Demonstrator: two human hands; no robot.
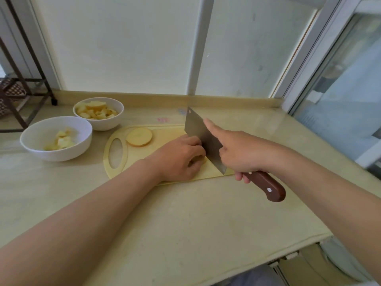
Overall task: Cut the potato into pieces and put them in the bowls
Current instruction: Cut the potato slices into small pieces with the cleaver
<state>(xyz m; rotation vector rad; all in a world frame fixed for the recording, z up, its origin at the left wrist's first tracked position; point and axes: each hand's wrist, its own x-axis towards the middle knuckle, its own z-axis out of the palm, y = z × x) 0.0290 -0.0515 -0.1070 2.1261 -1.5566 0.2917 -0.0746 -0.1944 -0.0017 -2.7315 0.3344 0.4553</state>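
Left hand (177, 157) grips pale-yellow potato (199, 158).

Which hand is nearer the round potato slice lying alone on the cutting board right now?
Left. The left hand holds a potato piece just right of the potato slice; the right hand grips the cleaver farther right, beyond the left.

1. Cleaver (203, 139) in the right hand (241, 151): steel-grey blade, reddish-brown handle, pale rivets.
2. Cutting board (165, 132) under the left hand (177, 159): pale yellow.
3. Potato chunk (199, 159) under its fingers: cream. Potato slice (139, 136) beyond them: cream, tan rim.
4. Near bowl (41, 150) and far bowl (104, 123), left of that hand: white; pieces (97, 111) inside pale yellow.
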